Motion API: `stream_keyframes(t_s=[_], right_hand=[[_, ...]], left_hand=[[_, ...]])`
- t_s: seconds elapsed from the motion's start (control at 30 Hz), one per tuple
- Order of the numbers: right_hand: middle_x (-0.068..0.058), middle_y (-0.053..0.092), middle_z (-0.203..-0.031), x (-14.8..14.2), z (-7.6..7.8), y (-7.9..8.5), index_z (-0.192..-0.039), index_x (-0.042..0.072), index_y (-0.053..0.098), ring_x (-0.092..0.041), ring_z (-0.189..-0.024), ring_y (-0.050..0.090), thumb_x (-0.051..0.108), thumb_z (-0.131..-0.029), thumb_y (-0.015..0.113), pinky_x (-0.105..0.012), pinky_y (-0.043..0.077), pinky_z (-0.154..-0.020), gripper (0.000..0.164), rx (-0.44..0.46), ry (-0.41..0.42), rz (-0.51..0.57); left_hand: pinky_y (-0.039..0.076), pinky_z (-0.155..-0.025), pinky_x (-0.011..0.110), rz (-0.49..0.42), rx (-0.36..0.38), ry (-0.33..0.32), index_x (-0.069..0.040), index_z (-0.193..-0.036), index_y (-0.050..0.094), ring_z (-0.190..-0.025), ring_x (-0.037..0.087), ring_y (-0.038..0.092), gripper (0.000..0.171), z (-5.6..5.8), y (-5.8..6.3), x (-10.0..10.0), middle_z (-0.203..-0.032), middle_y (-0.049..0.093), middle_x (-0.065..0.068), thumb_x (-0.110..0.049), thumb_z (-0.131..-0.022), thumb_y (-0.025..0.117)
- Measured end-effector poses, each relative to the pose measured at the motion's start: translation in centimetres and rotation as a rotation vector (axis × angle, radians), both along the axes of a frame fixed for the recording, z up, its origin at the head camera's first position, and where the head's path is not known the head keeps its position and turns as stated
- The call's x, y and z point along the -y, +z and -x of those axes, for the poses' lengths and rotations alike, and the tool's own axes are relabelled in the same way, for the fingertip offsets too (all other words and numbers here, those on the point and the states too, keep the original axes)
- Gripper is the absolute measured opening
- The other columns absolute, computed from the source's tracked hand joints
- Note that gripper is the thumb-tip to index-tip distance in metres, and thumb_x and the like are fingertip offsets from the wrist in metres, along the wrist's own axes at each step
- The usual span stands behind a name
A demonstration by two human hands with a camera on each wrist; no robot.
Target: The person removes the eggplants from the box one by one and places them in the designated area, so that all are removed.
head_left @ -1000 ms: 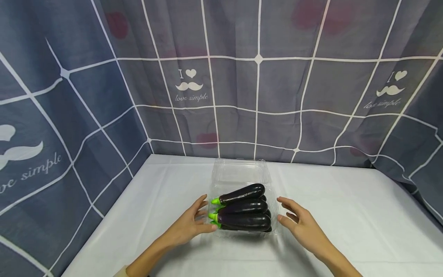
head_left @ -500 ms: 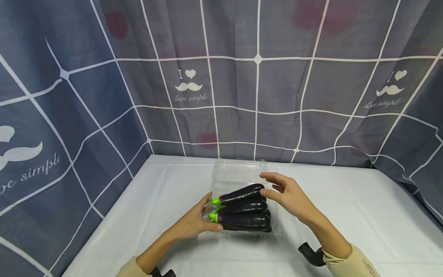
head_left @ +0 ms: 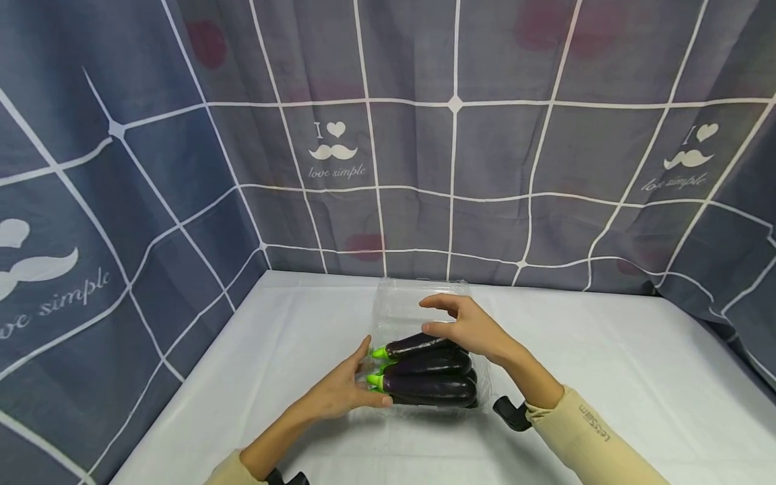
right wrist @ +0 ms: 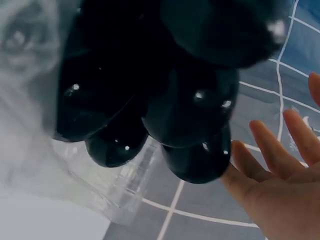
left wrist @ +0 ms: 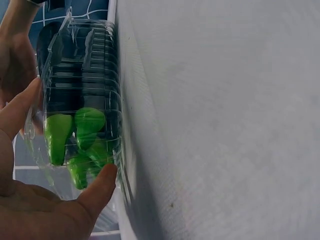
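Several dark purple eggplants (head_left: pixel 430 385) with green stems lie stacked in a clear plastic clamshell box (head_left: pixel 483 384). Its lid (head_left: pixel 397 296) lies back, away from the person. At the stem end, my left hand (head_left: pixel 342 391) has its thumb and fingers spread, touching the box; the left wrist view shows green stems (left wrist: pixel 59 135) through the clear wall. My right hand (head_left: pixel 469 330) is over the far side of the pile, fingers loosely extended toward the lid, partly covering the uppermost eggplant (head_left: pixel 409 345). Whether it touches that eggplant cannot be told.
The box stands on a white-covered table (head_left: pixel 291 323). Behind and at the sides hangs a grey-blue checked curtain (head_left: pixel 412 148). Black mounts, such as the right one (head_left: pixel 512 413), stick out near the beige sleeves (head_left: pixel 588 431).
My right hand has moved from the box's right side up and leftward over the far eggplant. My left hand has come slightly closer around the stem end. The eggplants look unmoved.
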State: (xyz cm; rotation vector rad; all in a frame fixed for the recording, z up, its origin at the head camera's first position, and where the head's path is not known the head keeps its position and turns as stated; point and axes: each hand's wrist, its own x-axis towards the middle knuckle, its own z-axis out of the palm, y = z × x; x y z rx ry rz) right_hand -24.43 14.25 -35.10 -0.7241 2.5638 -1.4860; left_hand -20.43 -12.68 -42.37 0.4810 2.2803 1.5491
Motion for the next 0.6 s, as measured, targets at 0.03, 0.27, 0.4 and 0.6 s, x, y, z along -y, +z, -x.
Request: stream_keyframes(t_s=[0.03,0.27,0.4,0.6], right_hand=[[-0.009,0.057,-0.136,0.0,0.1,-0.2,-0.131,0.005,0.062,-0.034,-0.136,0.041,0.022,-0.090,0.070,-0.056,0.029,-0.112,0.045,0.012,0.001,-0.007],[-0.013,0.057,-0.136,-0.3,0.2,-1.1,-0.133,0.003,0.061,-0.034,-0.136,0.041,0.023,-0.091,0.070,-0.058,0.034,-0.108,0.047,0.071,0.029,-0.025],[-0.013,0.057,-0.136,-0.3,0.3,-1.3,-0.134,0.004,0.060,-0.033,-0.135,0.042,0.023,-0.092,0.069,-0.056,0.035,-0.108,0.047,0.070,0.052,-0.047],[-0.013,0.059,-0.134,0.0,0.5,-2.1,-0.134,0.002,0.060,-0.032,-0.127,0.050,0.019,-0.093,0.068,-0.055,0.040,-0.104,0.045,0.049,0.104,-0.093]], left_hand=[[0.033,-0.109,0.058,0.003,-0.001,-0.001,-0.002,-0.158,-0.001,-0.140,0.044,0.028,0.122,0.0,-0.1,-0.1,-0.156,0.018,0.031,-0.030,-0.077,0.086],[0.029,-0.110,0.059,0.001,0.012,0.003,-0.001,-0.157,-0.001,-0.142,0.046,0.023,0.123,-0.2,-0.4,-0.3,-0.158,0.016,0.028,-0.030,-0.076,0.087],[0.027,-0.112,0.058,-0.009,0.003,-0.004,0.000,-0.157,-0.001,-0.143,0.047,0.020,0.124,-0.1,-0.3,-0.2,-0.160,0.010,0.027,-0.029,-0.076,0.087],[0.023,-0.113,0.060,-0.012,-0.002,-0.015,0.000,-0.156,-0.004,-0.142,0.047,0.020,0.124,0.1,-0.1,0.1,-0.159,0.010,0.029,-0.031,-0.077,0.087]])
